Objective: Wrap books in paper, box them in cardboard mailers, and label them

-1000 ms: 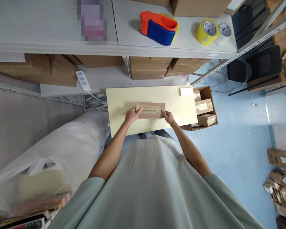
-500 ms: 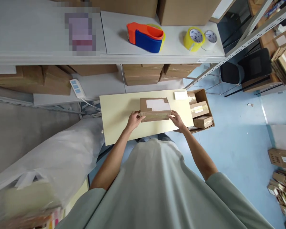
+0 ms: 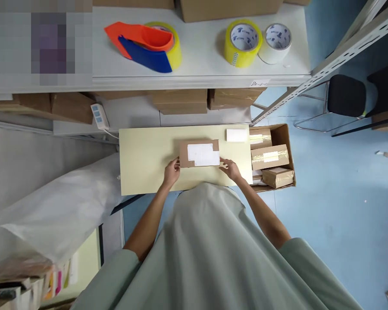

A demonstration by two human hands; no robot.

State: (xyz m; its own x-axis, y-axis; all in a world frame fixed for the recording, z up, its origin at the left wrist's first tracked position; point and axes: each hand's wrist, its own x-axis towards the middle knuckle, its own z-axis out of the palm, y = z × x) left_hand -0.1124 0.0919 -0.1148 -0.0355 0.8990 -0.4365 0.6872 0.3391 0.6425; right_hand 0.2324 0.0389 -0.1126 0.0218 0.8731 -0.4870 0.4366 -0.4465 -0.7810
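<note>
Cardboard parcel (image 3: 183, 156) lies flat, label up, on the pale table (image 3: 142, 159) between the two hands. The left hand (image 3: 172, 172) curls against its near left corner; I cannot tell whether it grips. The right hand (image 3: 232, 168), fingers loosely open, reaches its near right corner.

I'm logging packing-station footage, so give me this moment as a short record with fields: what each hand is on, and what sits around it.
left hand: at near-left corner of the brown cardboard parcel with white labels; grip unclear
right hand: open, fingers at the parcel's near-right corner
parcel: flat, labels up, on the pale yellow tabletop
beside: white paper pad; open cardboard box of taped parcels
white shelf: orange-and-blue tape dispenser, yellow tape roll, white tape roll
</note>
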